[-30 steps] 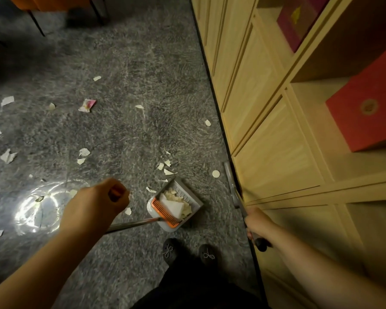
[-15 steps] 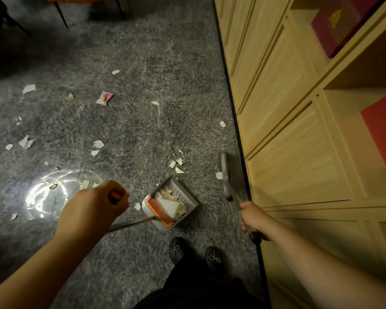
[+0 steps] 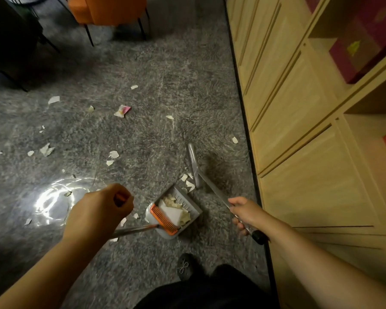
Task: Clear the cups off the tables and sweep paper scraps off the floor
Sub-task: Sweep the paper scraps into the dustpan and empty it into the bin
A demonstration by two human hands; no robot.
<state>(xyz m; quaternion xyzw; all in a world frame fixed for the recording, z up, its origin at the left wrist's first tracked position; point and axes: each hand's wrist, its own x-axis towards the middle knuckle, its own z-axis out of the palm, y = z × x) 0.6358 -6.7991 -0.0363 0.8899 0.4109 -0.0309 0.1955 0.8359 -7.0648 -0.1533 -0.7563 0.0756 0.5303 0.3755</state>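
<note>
Sweeping broom [image 3: 193,166] now nearer dustpan [image 3: 176,214], scraps [image 3: 188,180] gathered

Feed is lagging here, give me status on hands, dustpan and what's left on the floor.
Left hand grips dustpan handle; right hand grips broom. Dustpan on carpet, holding scraps. Loose paper scraps remain ahead; pink wrapper too. Nothing blocking.

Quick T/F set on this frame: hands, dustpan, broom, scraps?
1. The left hand holds the dustpan handle. True.
2. The dustpan is empty. False: paper scraps lie in it.
3. The right hand grips the broom handle. True.
4. The floor is swept clean. False: scraps, including a pink scrap, lie scattered on the carpet.
5. The broom head is beside the dustpan's mouth. True.
</note>
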